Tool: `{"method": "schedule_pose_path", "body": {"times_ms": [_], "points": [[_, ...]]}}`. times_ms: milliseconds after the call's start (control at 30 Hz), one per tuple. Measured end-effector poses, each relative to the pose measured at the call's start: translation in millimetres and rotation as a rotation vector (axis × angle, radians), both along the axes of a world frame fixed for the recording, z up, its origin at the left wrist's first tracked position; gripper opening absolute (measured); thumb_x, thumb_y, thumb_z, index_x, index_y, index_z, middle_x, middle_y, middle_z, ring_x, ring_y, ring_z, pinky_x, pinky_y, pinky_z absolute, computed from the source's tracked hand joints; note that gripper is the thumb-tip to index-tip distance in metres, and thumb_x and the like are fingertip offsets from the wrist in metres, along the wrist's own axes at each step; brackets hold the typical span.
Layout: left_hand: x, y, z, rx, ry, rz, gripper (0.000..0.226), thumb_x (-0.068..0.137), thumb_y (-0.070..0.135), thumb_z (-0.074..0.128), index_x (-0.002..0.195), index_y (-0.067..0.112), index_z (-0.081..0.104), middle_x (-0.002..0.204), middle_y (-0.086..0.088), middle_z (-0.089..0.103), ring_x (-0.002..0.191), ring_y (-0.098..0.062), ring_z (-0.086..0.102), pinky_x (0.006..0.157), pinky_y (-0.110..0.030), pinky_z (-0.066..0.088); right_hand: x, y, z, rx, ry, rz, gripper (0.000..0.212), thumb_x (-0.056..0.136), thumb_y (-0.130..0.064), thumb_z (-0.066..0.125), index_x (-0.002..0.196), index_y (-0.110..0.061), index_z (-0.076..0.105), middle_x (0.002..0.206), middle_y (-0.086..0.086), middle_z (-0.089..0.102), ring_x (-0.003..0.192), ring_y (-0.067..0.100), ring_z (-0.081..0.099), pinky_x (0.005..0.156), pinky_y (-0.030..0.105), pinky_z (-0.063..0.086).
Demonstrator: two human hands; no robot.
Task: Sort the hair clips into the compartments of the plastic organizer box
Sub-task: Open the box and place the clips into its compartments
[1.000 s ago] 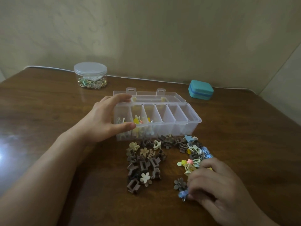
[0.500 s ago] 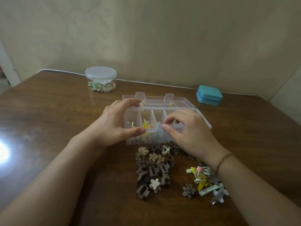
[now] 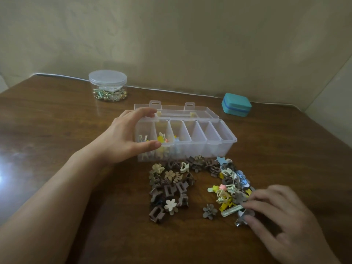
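The clear plastic organizer box (image 3: 219,147) stands open on the table, lid folded back. Its three leftmost compartments hold a few coloured clips; the others look empty. My left hand (image 3: 123,138) grips the box's left end, thumb on the front rim, fingers over the back edge. In front of the box lies a pile of brown and beige hair clips (image 3: 169,189). To its right lies a pile of coloured hair clips (image 3: 230,185). My right hand (image 3: 282,216) rests at that pile's near right edge, blurred, fingertips touching a grey clip (image 3: 242,219).
A round clear jar (image 3: 107,85) with small trinkets stands at the back left. A teal case (image 3: 236,104) sits behind the box at the right. A white cable runs along the wall. The wooden table's right edge lies beyond the teal case.
My right hand has left the box's compartments and dropped back to the coloured pile at the near right. The left hand keeps its hold on the box.
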State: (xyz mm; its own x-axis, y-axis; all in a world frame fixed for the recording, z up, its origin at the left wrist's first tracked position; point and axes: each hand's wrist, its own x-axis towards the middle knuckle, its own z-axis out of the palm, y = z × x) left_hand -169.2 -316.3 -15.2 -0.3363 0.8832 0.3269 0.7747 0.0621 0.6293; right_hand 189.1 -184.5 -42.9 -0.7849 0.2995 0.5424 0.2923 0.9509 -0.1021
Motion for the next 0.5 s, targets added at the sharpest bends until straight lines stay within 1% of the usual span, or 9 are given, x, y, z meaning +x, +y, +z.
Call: {"method": "schedule_pose_path", "body": {"times_ms": [67,133,233,333,433,500], "points": [[0.3,0.0,0.3,-0.010,-0.004,-0.005,0.083,0.065,0.074,0.060,0.138,0.038,0.041,0.122,0.036,0.039,0.127,-0.011,0.038,0.108,-0.053,0.034,2.7,-4.2,-1.7,0.007,-0.006,-0.007,0.025,0.085,-0.045,0.061,0.084,-0.027,0.078,0.096,-0.013,0.065,0.088,0.016,0.051,0.074,0.031,0.045],[0.0,0.0,0.4,-0.014,0.000,-0.006,0.083,0.065,0.074,0.059,0.138,0.039,0.040,0.120,0.040,0.036,0.126,-0.009,0.037,0.108,-0.052,0.035,3.1,-7.3,-2.1,0.034,-0.035,0.005,0.030,0.090,-0.048,0.055,0.084,-0.029,0.078,0.095,-0.013,0.066,0.088,0.014,0.050,0.071,0.027,0.043],[0.5,-0.4,1.1,-0.018,-0.004,-0.003,0.083,0.064,0.075,0.058,0.138,0.040,0.040,0.117,0.043,0.035,0.123,-0.006,0.036,0.107,-0.050,0.035,1.7,-9.7,1.7,0.076,-0.109,0.063,0.038,0.093,-0.054,0.048,0.090,-0.031,0.078,0.097,-0.013,0.067,0.089,0.011,0.049,0.065,0.027,0.047],[1.7,-1.0,2.2,-0.024,0.000,-0.004,0.084,0.064,0.074,0.058,0.138,0.040,0.040,0.117,0.042,0.034,0.123,-0.006,0.036,0.108,-0.050,0.035,-1.7,-10.1,6.4,0.101,-0.167,0.126,0.032,0.088,-0.057,0.052,0.094,-0.036,0.075,0.101,-0.018,0.064,0.091,0.009,0.048,0.068,0.025,0.046],[2.2,-1.7,2.9,-0.011,0.014,-0.004,0.084,0.065,0.072,0.058,0.139,0.036,0.041,0.119,0.041,0.034,0.123,-0.005,0.037,0.109,-0.050,0.034,-11.7,-11.5,9.4,0.070,-0.136,0.124,0.025,0.086,-0.053,0.055,0.085,-0.037,0.075,0.094,-0.020,0.064,0.087,0.009,0.048,0.072,0.022,0.039],[2.2,-1.8,2.9,-0.009,0.020,-0.007,0.083,0.066,0.071,0.059,0.139,0.036,0.041,0.119,0.040,0.035,0.124,-0.005,0.037,0.109,-0.049,0.033,-23.8,-11.5,14.2,-0.003,-0.103,0.111,0.026,0.089,-0.048,0.053,0.081,-0.034,0.074,0.090,-0.021,0.064,0.084,0.008,0.050,0.070,0.022,0.041]]}}
